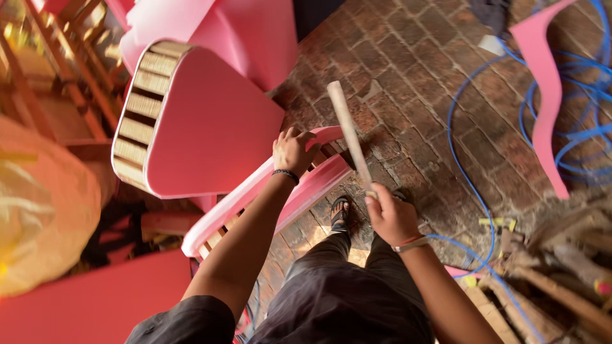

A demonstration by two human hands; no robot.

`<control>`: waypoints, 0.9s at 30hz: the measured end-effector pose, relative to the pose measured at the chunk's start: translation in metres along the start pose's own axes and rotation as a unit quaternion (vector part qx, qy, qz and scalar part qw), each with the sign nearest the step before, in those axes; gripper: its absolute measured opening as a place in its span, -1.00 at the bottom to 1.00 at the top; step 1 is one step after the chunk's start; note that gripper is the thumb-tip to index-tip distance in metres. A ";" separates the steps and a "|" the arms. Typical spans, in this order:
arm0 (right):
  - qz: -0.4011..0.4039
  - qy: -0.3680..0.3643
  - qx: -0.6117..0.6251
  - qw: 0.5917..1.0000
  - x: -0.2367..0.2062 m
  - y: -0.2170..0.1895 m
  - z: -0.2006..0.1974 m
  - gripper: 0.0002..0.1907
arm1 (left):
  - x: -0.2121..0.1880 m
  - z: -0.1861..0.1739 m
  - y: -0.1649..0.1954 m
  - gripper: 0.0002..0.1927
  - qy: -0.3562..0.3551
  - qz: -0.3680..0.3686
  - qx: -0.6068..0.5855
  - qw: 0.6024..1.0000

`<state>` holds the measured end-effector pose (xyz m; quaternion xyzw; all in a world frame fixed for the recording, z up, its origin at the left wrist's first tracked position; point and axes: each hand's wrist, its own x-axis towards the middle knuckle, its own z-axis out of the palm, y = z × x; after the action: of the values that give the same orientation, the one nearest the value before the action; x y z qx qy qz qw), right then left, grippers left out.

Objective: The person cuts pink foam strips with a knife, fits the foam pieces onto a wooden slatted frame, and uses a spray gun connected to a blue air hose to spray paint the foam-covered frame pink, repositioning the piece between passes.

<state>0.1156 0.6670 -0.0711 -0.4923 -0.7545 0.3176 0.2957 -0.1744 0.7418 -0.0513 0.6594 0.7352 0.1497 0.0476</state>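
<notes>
Right hand (390, 216): fingers closed round the lower end of a wooden stick (349, 134).
Stick axis: held running toward 11 o'clock, tip raised above the brick floor (408, 76).
Left hand (292, 151): fingers clamped on the curved pink frame (255, 194); this hand is nearer to it.
Frame position: at 9 o'clock of the stick, just beside.
Beyond: pink slatted panel (204, 121); blue hose (468, 172).
</notes>
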 end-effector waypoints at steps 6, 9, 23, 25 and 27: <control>-0.145 -0.048 -0.105 0.983 0.075 0.023 0.026 -0.50 | 0.033 0.014 -0.004 -0.63 -0.032 -0.168 -0.035 0.985; -0.172 -0.059 -0.080 0.980 0.090 0.032 0.031 -0.48 | 0.043 0.008 0.002 -0.77 -0.031 -0.178 -0.020 0.983; -0.199 -0.096 -0.065 0.973 0.122 0.031 0.048 -0.35 | 0.048 0.024 0.000 -0.87 -0.005 -0.166 0.039 0.985; -0.197 -0.085 -0.068 0.974 0.122 0.033 0.049 -0.37 | 0.049 0.026 0.000 -0.87 -0.017 -0.177 0.044 0.983; -0.186 -0.123 -0.065 0.973 0.127 0.037 0.053 -0.39 | 0.049 0.028 0.000 -0.85 -0.043 -0.198 0.030 0.979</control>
<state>0.0523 0.7871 -0.1158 -0.3188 -0.8825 0.2651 0.2219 -0.1737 0.7947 -0.0716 0.5079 0.8526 0.0863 0.0878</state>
